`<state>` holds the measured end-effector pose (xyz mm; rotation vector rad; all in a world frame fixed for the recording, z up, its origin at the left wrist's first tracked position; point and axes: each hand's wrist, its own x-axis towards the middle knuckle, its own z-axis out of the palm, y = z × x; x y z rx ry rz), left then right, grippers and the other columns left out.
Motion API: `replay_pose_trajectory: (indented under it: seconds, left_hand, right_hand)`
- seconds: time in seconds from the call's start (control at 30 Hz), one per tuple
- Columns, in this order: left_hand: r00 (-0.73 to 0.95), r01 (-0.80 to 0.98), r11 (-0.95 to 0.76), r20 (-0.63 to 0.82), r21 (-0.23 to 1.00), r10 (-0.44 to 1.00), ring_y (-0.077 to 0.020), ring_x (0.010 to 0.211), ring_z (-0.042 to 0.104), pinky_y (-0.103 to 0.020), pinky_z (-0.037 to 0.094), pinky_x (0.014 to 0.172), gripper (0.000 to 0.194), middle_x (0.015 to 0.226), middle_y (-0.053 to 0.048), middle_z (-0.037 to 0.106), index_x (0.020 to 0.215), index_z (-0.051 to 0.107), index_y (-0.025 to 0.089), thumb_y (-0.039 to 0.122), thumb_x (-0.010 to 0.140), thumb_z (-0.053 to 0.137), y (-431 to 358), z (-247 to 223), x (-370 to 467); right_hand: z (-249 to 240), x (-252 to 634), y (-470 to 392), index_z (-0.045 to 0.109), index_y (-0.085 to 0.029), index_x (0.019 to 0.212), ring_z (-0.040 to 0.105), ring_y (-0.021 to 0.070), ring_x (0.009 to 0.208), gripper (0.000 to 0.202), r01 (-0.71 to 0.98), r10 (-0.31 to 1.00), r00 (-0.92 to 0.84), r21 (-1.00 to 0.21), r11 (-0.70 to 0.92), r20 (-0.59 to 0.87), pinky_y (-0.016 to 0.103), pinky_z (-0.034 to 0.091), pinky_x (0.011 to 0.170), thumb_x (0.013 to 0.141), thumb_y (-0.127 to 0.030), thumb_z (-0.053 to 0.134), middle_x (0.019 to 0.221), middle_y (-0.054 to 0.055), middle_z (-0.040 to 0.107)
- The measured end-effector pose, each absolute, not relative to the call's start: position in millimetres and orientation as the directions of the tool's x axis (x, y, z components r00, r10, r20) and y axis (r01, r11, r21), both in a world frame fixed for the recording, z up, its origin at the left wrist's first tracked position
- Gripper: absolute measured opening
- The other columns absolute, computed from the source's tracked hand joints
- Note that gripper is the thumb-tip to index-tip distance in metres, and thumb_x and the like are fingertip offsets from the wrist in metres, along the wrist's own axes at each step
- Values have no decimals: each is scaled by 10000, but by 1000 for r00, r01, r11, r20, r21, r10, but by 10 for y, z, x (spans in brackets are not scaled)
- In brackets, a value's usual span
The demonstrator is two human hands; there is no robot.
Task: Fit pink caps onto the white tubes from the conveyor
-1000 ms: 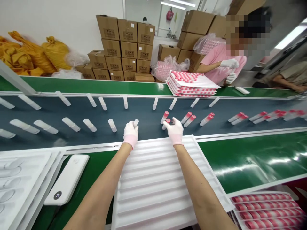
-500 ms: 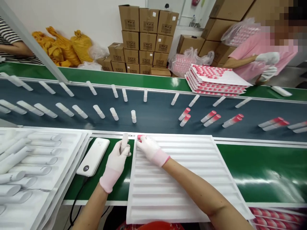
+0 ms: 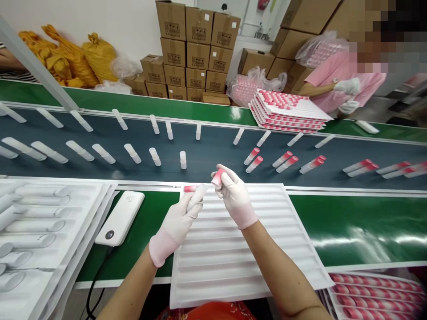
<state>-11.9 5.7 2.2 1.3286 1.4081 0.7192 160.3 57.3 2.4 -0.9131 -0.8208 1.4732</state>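
The left hand [image 3: 173, 224] in a white glove holds a white tube [image 3: 197, 198]. The right hand [image 3: 233, 195] holds a pink cap [image 3: 217, 177] just beside it. Both are over a white tray [image 3: 267, 249] with long grooves on the green worktop [image 3: 350, 226]. One pink piece [image 3: 189, 189] lies in the tray's top corner. More tubes [image 3: 132, 153] stand on the belt [image 3: 213, 155].

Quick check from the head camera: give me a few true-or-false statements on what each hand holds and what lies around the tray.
1. The left hand holds a white tube. True.
2. The right hand holds a pink-capped piece. True.
3. The ribbed white tray is full of tubes. False: only one pink-tipped tube lies at its far left corner.
4. The white power bank lies right of the tray. False: it lies to its left.
5. White tubes stand on the conveyor belt. True.
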Motion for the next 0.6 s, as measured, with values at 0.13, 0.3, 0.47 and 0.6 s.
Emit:
replay_pose_trajectory:
  seconds: [0.13,0.3,0.47,0.6]
  left_hand:
    - [144,320,250,-307,914,941,-139,617,465,-252,363,581,369,748,20,559,1158,640,235,503,931,528,48,43,-84]
    - [132,266,301,-344,916,930,-122,565,383,-246,329,546,345,686,46,490,1157,624,240,484,931,533,6,74,-34]
    - [212,351,202,-288,914,934,-131,612,465,-259,385,606,333,743,32,557,1092,633,242,522,958,513,-39,87,30]
    - [267,410,90,-214,908,940,-162,801,589,-272,451,759,332,949,5,655,1056,647,247,525,981,480,-27,126,57]
  right_hand:
    - [75,1679,536,692,-202,1220,529,128,687,429,-455,993,-71,-883,-116,-94,259,370,530,868,-446,720,1004,74,723]
    - [126,1742,458,703,-215,1210,645,204,990,417,-445,987,-8,-884,-146,-160,268,465,665,883,-473,691,1053,77,734]
    - [120,1763,358,711,-227,1245,657,237,1075,418,-396,999,-6,-917,-44,-45,373,524,903,883,-438,722,1101,78,741]
    - [117,1814,324,711,-228,1263,657,216,1024,440,-322,1000,-26,-947,3,12,373,533,908,854,-383,761,1098,66,738]
